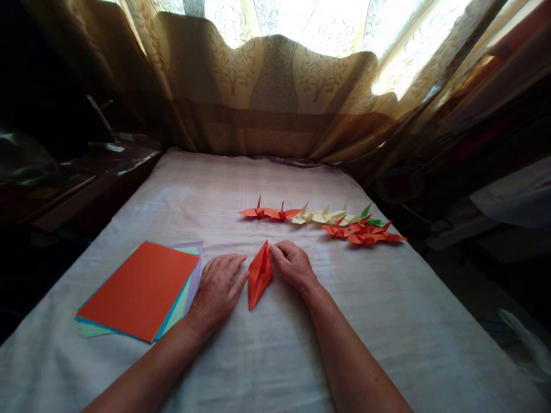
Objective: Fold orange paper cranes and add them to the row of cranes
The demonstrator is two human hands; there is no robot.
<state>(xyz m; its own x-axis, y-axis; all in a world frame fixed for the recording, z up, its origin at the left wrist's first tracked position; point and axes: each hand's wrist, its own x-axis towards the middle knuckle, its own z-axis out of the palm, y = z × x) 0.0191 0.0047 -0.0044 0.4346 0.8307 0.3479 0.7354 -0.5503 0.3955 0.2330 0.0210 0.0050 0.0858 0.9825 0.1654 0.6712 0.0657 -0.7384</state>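
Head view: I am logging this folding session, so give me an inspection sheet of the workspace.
Surface: pale cloth spread flat, lightly creased.
Job's things: orange folded paper standing between the hands; stack of coloured sheets, orange on top, at the left.
Clutter: row of finished paper cranes, orange, cream and green, behind the hands.
Hands: left hand flat on the cloth, fingers against the fold; right hand touching its upper edge.
Cables: nothing seen.
Surroundings: patterned curtain with a bright window behind; dark furniture at the left.
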